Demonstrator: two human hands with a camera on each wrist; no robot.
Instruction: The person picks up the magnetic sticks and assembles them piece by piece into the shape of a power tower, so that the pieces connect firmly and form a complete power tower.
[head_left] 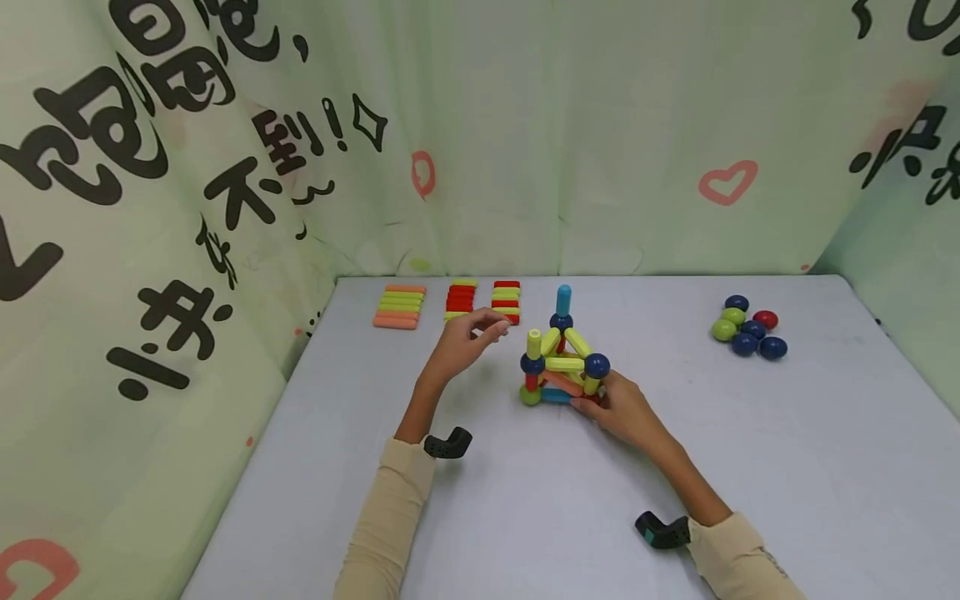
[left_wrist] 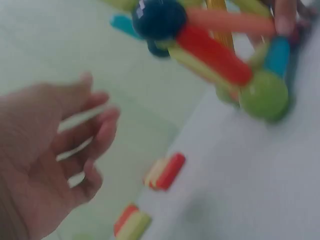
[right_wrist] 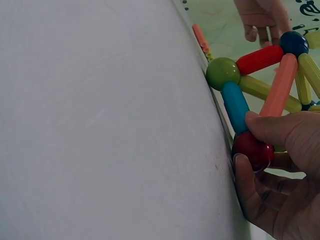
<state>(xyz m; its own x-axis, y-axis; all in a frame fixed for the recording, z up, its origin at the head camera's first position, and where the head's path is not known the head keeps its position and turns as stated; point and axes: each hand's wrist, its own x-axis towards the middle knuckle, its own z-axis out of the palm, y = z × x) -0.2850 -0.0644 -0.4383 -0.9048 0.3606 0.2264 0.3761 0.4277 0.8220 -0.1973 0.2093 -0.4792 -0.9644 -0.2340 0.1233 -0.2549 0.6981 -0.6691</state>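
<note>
Ball-and-rod structure point(head_left: 564, 364) gripped at red ball point(right_wrist: 254, 149) by right hand point(head_left: 626, 408), frame centre; left hand point(head_left: 465, 340) raised apart, centre-left, fingers relaxed.

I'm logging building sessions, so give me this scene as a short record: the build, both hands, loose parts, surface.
Build: open frame of coloured rods and shiny balls
Upright on top: light-blue rod; yellow-green rod
Left hand: holds nothing, fingers loosely bent
Right hand: grips the frame at a shiny red ball
Loose rods: one group orange and yellow-green, two red and yellow-green
Loose balls: four dark blue, two green, one red
Surface: white table
</note>
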